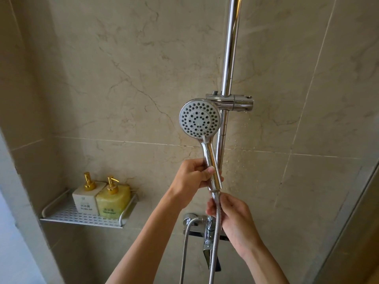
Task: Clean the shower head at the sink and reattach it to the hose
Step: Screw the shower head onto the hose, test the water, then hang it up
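The chrome shower head (pixel 200 118) has a round grey spray face and points toward me, just left of the wall rail. My left hand (pixel 194 174) grips its chrome handle, thumb across the front. Right below the handle's end, my right hand (pixel 229 214) pinches the top of the metal hose (pixel 213 238) at its connector nut. The hose meets the handle's base; I cannot tell how tightly it is joined. The hose loops down out of the frame and back up to the mixer valve (pixel 192 220).
A vertical chrome rail (pixel 230 58) with a slider bracket (pixel 235 103) stands behind the shower head. A perforated wall shelf (pixel 67 216) at the left carries two pump bottles (pixel 102 196). Beige marble tile covers the walls, and a glass door edge (pixel 348 222) runs down the right.
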Demonstrator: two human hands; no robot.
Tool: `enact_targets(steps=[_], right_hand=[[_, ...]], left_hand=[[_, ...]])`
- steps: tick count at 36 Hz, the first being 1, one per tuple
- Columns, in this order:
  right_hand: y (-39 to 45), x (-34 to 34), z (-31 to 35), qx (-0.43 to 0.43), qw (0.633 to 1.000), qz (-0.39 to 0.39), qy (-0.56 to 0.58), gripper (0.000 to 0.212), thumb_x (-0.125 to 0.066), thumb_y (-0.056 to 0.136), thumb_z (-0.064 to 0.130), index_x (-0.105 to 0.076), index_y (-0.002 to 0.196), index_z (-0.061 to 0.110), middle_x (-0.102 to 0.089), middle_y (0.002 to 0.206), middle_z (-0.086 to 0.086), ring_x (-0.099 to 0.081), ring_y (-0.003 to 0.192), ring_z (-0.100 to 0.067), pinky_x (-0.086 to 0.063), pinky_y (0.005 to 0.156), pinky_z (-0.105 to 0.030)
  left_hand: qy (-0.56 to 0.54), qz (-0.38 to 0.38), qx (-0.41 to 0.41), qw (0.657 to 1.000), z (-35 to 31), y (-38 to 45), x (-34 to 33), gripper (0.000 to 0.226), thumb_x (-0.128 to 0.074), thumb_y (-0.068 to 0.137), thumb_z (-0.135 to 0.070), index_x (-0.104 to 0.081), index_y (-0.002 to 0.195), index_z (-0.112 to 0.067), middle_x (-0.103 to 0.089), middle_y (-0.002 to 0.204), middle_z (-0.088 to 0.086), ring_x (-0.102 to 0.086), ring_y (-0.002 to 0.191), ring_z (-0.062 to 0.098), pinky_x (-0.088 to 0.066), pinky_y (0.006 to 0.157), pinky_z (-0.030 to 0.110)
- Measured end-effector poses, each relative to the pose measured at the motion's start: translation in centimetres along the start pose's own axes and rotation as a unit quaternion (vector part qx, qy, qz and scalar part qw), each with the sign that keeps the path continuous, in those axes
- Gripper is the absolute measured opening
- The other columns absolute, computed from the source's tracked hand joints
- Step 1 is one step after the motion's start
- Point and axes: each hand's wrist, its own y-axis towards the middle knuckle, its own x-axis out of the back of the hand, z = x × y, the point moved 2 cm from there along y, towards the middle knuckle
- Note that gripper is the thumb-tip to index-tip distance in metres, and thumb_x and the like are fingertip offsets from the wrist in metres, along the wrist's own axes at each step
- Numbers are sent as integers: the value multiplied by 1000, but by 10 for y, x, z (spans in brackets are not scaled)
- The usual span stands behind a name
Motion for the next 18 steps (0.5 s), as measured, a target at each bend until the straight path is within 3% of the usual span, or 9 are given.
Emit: enact_targets(steps=[5,8,11,13,18], right_hand=[[-3,-3,7,-31,998,31,33,33,-45,102,21,-67,105,-4,-61,79,-21,-56,71,-28,-51,67,-31],[-3,-3,5,-25,999,44,-5,32,-64,94,29,-61,109,2,-64,85,-22,-57,69,-26,-50,71,-33],[-1,-1,3,-23,998,23,-54,58,-82,74,25,-51,117,1,-67,81,-21,-59,63,-28,-51,73,-32],[0,-1,3,-11,997,11,-73,53,-83,78,22,-52,114,-2,-69,80,-19,-60,61,-27,-51,77,-36],[0,-2,1,-14,997,12,-78,22,-59,96,19,-59,106,-1,-73,92,-23,-67,77,-31,-48,79,-39]], left_hand=[[4,6,1,1000,-1,-1,-2,18,-52,96,4,-59,105,18,-66,92,27,-72,80,29,-58,73,36],[3,2,5,1000,2,-1,-1,18,-52,96,4,-59,106,17,-66,94,29,-72,84,31,-59,78,39],[-2,5,6,1000,3,-2,-2,17,-53,96,3,-59,104,17,-66,94,28,-72,84,30,-58,76,36],[-2,3,6,1000,4,-3,-2,16,-53,96,4,-60,103,16,-66,92,26,-72,83,28,-58,76,35],[6,-3,7,1000,4,-3,-3,12,-53,95,5,-63,99,10,-68,90,23,-72,82,27,-58,74,34]])
